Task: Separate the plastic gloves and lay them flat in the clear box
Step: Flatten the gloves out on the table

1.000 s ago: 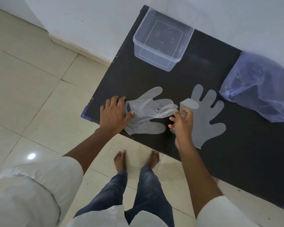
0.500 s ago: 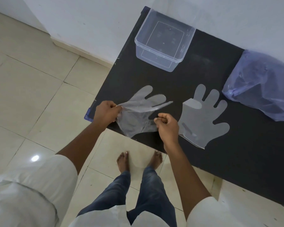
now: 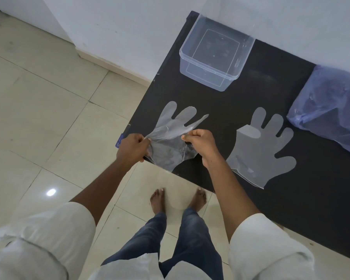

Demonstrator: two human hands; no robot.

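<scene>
At the near left corner of the black table [image 3: 240,102], my left hand [image 3: 132,147] and my right hand [image 3: 200,141] each pinch the cuff end of stuck-together clear plastic gloves [image 3: 173,129], pulling the layers apart just above the tabletop. The fingers of these gloves point away from me. A single clear glove [image 3: 261,150] lies flat on the table to the right of my right hand. The clear box [image 3: 214,53] stands open and empty at the far edge, against the wall.
A bluish plastic bag [image 3: 329,106] holding something dark sits at the far right of the table. The table's near edge runs diagonally just under my hands, with tiled floor and my bare feet below. A white wall backs the table.
Both hands have lifted the cuff of the stuck gloves off the table and drawn it toward me, spreading the layers apart. The flat glove on the right has stayed put.
</scene>
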